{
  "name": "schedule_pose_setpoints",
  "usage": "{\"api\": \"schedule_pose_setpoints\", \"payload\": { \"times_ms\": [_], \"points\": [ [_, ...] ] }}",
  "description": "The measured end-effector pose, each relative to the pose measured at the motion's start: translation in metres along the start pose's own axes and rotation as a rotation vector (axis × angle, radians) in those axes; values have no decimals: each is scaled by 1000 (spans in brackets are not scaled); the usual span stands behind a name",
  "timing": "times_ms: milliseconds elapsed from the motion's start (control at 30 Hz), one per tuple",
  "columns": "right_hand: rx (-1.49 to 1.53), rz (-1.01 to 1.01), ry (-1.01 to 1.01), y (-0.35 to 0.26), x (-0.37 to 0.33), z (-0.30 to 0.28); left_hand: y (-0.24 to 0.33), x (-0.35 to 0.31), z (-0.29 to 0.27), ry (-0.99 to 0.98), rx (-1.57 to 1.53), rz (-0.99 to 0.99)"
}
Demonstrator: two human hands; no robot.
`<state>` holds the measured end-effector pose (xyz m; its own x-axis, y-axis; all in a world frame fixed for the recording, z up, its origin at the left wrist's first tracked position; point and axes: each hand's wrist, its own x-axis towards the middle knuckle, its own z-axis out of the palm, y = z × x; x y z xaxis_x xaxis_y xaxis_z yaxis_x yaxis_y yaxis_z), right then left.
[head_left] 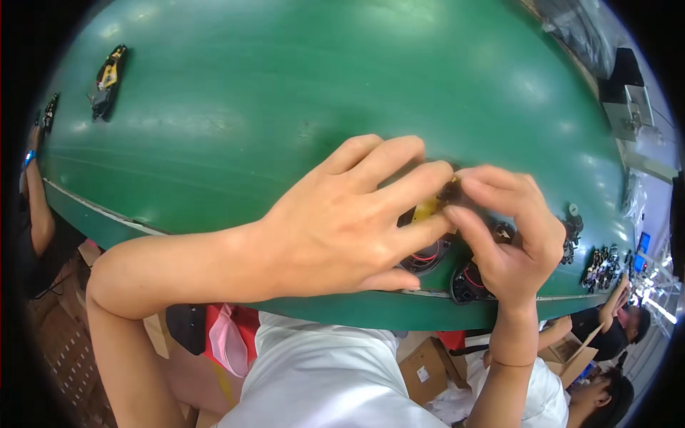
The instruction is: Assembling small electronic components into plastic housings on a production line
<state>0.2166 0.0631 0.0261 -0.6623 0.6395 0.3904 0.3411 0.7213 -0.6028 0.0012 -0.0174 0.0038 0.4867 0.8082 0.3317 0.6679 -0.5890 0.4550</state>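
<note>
A person leans over a wide, smooth green belt [285, 85] with a dull sheen, seen from above. Both bare hands meet near its front edge. The left hand [342, 221] reaches across from the left, palm down, fingers spread and curved over a small assembly [432, 214] of black plastic parts with a yellow piece and thin red wires. Its fingertips press on the yellow piece, and its thumb lies along the belt's edge. The right hand [510, 235] rises from below, fingers bent inward, and pinches the top of the same assembly between thumb and forefinger, touching the left fingertips. The assembly sits on the belt right at the near edge, mostly hidden beneath the two hands; round black shapes show below them.

Far off at the upper left, a second black and yellow assembly [108, 82] lies alone on the belt, with a smaller dark part [49, 112] beside the rim. At the right rim a cluster of small dark parts [598, 267] rests on the belt.

Another person's arm [36, 207], with a blue wristband, shows at the left edge. Brown cardboard boxes [424, 371] stand on the floor below, next to the wearer's white shirt [321, 378].
</note>
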Motion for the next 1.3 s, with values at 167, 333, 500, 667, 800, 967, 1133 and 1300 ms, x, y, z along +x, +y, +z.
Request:
{"api": "schedule_pose_setpoints", "payload": {
  "times_ms": [167, 333, 500, 667, 800, 967, 1133, 1300],
  "points": [
    [-38, 49, -24, -1, 2, -2, 3, -1, 5, 46, 0, -36],
    [-41, 101, -110, -7, -1, -9, 2, 0, 2, 53, -18, 11],
    [-102, 32, -82, -5, -8, -10, -4, 11, 5, 211, -196, -55],
    [-109, -56, -76, -1, -5, -6, -18, 26, 9, 195, -181, -148],
    [-150, -62, -71, -1, -9, -9, -22, 36, 21, 345, -287, -32],
    [-154, -66, -75, -5, -7, -7, -27, 34, 23, 293, -332, -59],
    [-197, -46, -123, -8, -4, -13, -31, 33, 22, 268, -536, -33],
    [-179, 6, 21, -11, -5, -9, -31, 36, 22, 264, -563, 5]
  ]
}}
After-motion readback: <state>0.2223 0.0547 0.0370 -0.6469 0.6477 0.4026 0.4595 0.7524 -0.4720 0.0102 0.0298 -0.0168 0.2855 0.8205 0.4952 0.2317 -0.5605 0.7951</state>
